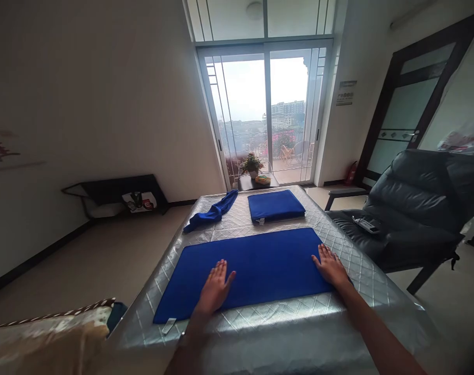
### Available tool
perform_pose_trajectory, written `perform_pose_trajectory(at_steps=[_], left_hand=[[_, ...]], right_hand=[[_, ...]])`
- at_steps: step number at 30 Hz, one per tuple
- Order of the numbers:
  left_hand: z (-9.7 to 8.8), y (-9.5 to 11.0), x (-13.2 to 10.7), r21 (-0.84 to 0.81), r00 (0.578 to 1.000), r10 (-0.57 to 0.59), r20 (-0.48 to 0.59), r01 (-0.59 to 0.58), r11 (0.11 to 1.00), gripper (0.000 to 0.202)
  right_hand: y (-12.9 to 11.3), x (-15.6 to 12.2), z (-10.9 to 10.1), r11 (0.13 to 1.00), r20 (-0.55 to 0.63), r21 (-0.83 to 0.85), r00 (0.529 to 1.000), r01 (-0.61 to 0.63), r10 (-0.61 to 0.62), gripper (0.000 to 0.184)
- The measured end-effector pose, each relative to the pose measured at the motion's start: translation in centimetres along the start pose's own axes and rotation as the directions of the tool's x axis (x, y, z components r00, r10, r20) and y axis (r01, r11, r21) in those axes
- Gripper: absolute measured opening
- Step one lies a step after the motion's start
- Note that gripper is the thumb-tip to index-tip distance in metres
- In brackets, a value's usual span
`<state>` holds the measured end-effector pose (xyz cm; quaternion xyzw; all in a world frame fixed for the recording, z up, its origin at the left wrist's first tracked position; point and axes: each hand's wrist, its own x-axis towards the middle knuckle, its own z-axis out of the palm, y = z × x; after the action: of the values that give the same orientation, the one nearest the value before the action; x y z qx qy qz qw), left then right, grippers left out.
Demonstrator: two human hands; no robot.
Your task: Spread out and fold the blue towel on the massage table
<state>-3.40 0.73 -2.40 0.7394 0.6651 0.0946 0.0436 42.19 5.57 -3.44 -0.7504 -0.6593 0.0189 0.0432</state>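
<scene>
A blue cloth (pixel 268 265), which looks like a towel, lies spread as a long flat rectangle across the table in front of me. A white tag (pixel 168 326) sticks out at its near left corner. My left hand (pixel 217 285) rests on the cloth left of its middle, fingers stretched out. Flat at the cloth's right end lies my right hand (pixel 330 264), its fingers also extended. Beyond it is a folded blue cloth (pixel 276 204) with a small white tag. To the left of that, a crumpled blue cloth (pixel 212 213) lies in a twisted strip.
A silver quilted cover (pixel 377 284) drapes the table. On the right stands a dark armchair (pixel 412 203) with a handset (pixel 365 225) on its seat. A potted plant (pixel 251 164) sits beyond the far edge, before glass sliding doors. Patterned bedding (pixel 57 333) is at the lower left.
</scene>
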Motion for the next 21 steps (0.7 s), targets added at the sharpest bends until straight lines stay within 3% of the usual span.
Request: perform_pose_trajectory(at_steps=[2, 4, 6, 8, 10, 12, 18, 21], left_hand=[[0.2, 4.5, 2.0, -0.015, 0.99, 0.136, 0.042, -0.136, 0.991, 0.082], [0.5, 7.6, 3.5, -0.019, 0.979, 0.195, 0.063, -0.194, 0.981, 0.082], [0.9, 9.0, 4.5, -0.012, 0.977, 0.198, 0.08, -0.197, 0.98, 0.082], [1.2, 8.6, 4.8, 0.006, 0.98, 0.178, 0.089, -0.179, 0.984, 0.083], [1.6, 6.7, 4.7, 0.035, 0.985, 0.145, 0.092, -0.148, 0.988, 0.082], [1.6, 3.6, 4.4, 0.075, 0.993, 0.092, 0.08, -0.098, 0.992, 0.083], [0.6, -9.9, 1.2, 0.161, 0.98, -0.19, -0.051, 0.196, 0.967, 0.086], [0.4, -14.8, -0.8, 0.158, 0.954, -0.286, -0.09, 0.297, 0.942, 0.087]], right_hand=[[-0.1, -0.1, -0.2, 1.0, -0.003, -0.003, 1.0, -0.005, 0.005, 0.074], [-0.1, -0.3, -0.4, 1.0, 0.0, -0.005, 1.0, -0.01, 0.01, 0.074], [-0.2, -0.4, -0.6, 1.0, 0.006, -0.006, 1.0, -0.013, 0.013, 0.074], [-0.2, -0.4, -0.7, 1.0, 0.011, -0.006, 1.0, -0.013, 0.013, 0.074], [-0.3, -0.4, -0.7, 1.0, 0.019, -0.008, 1.0, -0.011, 0.011, 0.074], [-0.2, -0.3, -0.6, 1.0, 0.029, -0.01, 0.999, -0.015, 0.015, 0.074], [0.7, -0.2, 0.0, 0.999, 0.042, 0.017, 0.999, -0.035, 0.034, 0.074], [1.0, -0.2, 0.3, 0.999, 0.036, 0.019, 0.999, -0.037, 0.036, 0.075]])
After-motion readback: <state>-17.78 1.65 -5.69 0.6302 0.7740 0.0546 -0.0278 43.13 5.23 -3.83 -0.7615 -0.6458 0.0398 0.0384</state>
